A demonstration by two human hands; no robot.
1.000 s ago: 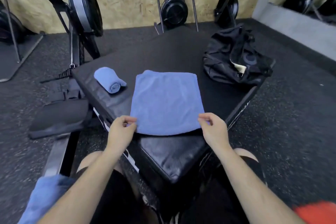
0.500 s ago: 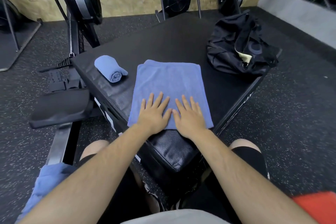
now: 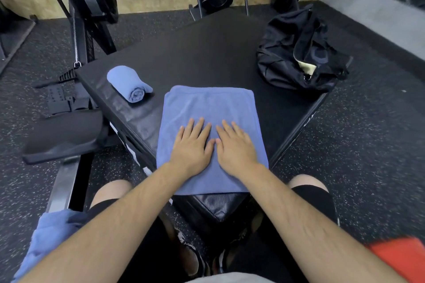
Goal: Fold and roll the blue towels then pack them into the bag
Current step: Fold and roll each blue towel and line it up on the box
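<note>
Left hand (image 3: pixel 192 145): flat, palm down, fingers straight and slightly spread, pressing on the folded towel (image 3: pixel 207 103); it grips nothing.
Right hand (image 3: pixel 235 145): just beside the left, also flat and palm down on the same towel, fingers straight, gripping nothing; the two thumbs lie side by side.
Folded towel: blue, directly under both palms. Its far edge lies beyond the fingertips and its near edge reaches back past the wrists to the near corner of the black padded box (image 3: pixel 207 48).
Rolled towel (image 3: pixel 130 85): blue, beyond and left of the left hand, apart from the folded towel, lying on the box near its left edge with the spiral end showing.
Bag (image 3: pixel 299 60): black, beyond and right of the right hand, well apart from it, on the box's right corner, with a pale patch showing at its opening.
Loose towel (image 3: pixel 46 236): blue, crumpled, outside the left elbow.
Rower seat (image 3: pixel 62 135): black, left of the left forearm, off the box.
</note>
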